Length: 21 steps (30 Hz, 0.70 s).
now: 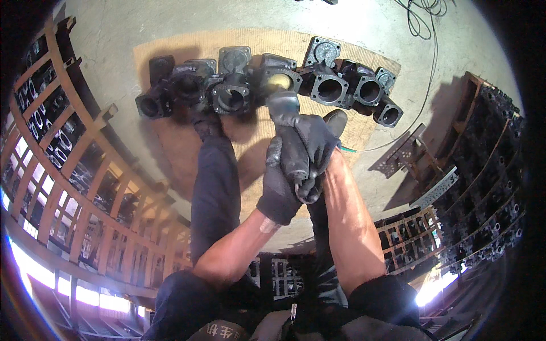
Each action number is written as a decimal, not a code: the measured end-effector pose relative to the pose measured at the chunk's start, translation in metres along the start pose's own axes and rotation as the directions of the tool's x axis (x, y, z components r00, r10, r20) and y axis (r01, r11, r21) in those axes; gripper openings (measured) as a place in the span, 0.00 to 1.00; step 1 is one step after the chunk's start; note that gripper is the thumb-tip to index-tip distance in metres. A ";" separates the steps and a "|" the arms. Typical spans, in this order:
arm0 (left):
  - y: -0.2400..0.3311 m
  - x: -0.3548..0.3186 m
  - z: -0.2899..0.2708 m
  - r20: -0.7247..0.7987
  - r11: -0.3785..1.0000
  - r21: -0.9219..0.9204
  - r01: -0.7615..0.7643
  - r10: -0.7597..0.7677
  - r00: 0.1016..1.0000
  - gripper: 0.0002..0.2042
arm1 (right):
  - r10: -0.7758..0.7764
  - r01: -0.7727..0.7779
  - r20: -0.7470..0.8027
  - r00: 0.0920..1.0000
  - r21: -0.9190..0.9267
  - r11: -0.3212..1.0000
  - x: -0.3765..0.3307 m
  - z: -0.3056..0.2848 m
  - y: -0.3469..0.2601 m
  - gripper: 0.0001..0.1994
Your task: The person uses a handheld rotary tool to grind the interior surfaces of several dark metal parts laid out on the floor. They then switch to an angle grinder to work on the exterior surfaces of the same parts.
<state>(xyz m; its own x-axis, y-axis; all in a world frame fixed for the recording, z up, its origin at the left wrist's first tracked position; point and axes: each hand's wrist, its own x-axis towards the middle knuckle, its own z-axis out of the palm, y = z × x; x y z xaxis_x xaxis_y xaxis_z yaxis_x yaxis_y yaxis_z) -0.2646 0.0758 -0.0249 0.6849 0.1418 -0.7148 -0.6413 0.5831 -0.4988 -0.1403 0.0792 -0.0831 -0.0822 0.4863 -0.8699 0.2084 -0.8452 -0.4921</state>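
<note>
While both gloved hands close around the same dark power tool, the left hand wraps the lower part of its grip from the left, fingers curled tight, and the right hand clamps over the body from the right, just above and overlapping the left. Both wear dark knit gloves, and the bare forearms rise from the lower edge to meet at the tool. A thin green hose leaves the tool's rear near the right wrist and trails off to the right across the floor. The tool's brass-coloured tip sits inside the round opening of a black cast metal housing, which stands in the middle of a row of similar castings laid out on a sheet of brown cardboard. That sheet lies on a pale concrete floor. The person's dark-trousered leg stretches forward on the left, its foot touching the castings. Orange-brown metal racks filled with dark parts curve along the left side, and more stacked racks stand at the right. A black cable loops on the floor at the top.
</note>
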 end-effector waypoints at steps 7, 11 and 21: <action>-0.021 -0.008 0.014 -0.260 0.989 -0.009 -0.145 0.138 0.956 0.26 | -0.046 0.046 0.008 0.999 -0.007 0.999 -0.018 0.001 0.001 0.18; -0.022 -0.013 0.012 -0.303 0.988 0.030 -0.153 0.155 0.940 0.26 | -0.043 0.043 0.012 0.999 0.001 0.999 -0.020 0.001 -0.001 0.18; -0.015 -0.003 0.034 -0.351 0.978 0.053 -0.199 0.205 0.914 0.26 | -0.034 0.034 0.001 0.999 -0.005 0.999 -0.007 0.005 0.000 0.18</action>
<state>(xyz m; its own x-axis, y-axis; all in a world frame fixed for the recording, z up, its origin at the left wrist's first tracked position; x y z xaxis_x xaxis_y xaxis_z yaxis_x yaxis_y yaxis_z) -0.2448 0.0938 0.0013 0.3728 -0.0314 -0.9274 -0.7454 0.5851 -0.3195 -0.1443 0.0746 -0.0770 -0.0902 0.5148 -0.8525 0.2100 -0.8269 -0.5216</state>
